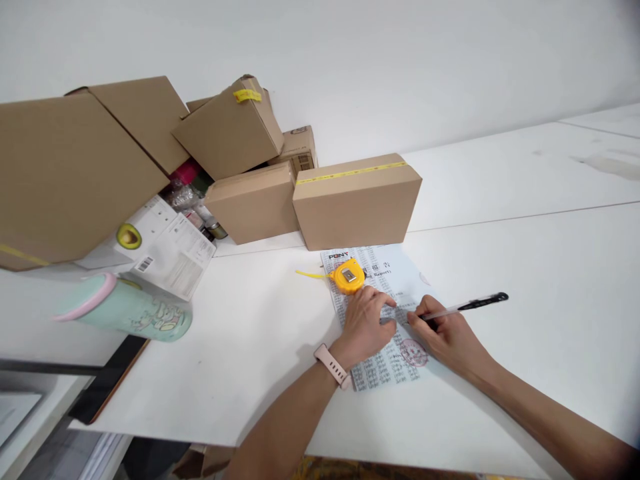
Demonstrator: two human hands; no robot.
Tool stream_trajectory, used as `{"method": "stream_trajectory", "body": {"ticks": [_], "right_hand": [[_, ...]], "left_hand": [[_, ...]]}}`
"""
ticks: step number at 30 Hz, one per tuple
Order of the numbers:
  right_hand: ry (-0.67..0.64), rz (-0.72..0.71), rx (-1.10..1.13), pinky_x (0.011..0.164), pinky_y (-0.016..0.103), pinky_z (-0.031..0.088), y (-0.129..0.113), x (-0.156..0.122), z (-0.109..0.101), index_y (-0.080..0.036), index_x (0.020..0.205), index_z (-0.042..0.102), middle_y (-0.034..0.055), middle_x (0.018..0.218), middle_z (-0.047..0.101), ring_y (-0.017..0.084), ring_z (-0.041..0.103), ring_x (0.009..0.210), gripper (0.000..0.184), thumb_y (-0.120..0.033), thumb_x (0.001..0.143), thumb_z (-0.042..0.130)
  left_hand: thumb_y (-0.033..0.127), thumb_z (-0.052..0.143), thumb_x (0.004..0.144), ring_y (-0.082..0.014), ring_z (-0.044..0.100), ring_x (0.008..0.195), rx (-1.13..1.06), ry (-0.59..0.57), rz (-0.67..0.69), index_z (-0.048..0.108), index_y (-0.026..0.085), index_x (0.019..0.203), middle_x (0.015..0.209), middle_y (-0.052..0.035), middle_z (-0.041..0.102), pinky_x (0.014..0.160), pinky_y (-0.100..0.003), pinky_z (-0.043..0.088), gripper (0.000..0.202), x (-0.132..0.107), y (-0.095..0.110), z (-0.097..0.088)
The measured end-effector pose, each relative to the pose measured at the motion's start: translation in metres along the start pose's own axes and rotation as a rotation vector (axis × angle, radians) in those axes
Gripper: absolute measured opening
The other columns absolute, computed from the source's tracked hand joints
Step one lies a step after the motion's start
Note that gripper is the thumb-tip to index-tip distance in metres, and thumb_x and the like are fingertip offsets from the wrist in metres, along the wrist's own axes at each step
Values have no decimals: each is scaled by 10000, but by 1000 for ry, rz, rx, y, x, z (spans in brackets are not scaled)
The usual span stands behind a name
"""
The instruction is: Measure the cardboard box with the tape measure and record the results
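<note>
A printed paper sheet (395,273) with dense text and a red stamp lies on the white table (500,267). My left hand (366,321), a pale watch on its wrist, rests on the sheet with fingers loosely curled, just below a yellow tape measure (349,276) whose tape sticks out to the left. My right hand (447,335) is closed on a black and clear pen (470,305), its tip touching the paper beside my left fingers.
Several cardboard boxes are piled at the back left; the nearest, a yellow-taped box (356,201), stands right behind the sheet. A mint and pink bottle (125,308) lies on its side at left, by a white carton (170,250). A dark board (107,387) overhangs the table's front-left edge.
</note>
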State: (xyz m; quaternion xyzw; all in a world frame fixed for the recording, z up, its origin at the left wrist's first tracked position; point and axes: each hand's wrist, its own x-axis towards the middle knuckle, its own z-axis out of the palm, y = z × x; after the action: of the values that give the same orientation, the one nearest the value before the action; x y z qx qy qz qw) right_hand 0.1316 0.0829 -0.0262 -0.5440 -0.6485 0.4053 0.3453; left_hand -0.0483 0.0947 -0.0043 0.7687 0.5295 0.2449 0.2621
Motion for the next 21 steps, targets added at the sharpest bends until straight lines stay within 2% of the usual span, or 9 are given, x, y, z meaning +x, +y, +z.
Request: {"method": "stream_trajectory", "body": {"ticks": [21], "right_hand": [[52,8,-32,434,249,244,-8,0,-2,-242,677,418,-73,533,334,99,293,474,265,-374,858,559]], "left_hand": [[107,638,756,-227,547,1063,-7,-4,-17,624,207,977,1027,-39,576,985,-379,431,242,0,3,-3]]}}
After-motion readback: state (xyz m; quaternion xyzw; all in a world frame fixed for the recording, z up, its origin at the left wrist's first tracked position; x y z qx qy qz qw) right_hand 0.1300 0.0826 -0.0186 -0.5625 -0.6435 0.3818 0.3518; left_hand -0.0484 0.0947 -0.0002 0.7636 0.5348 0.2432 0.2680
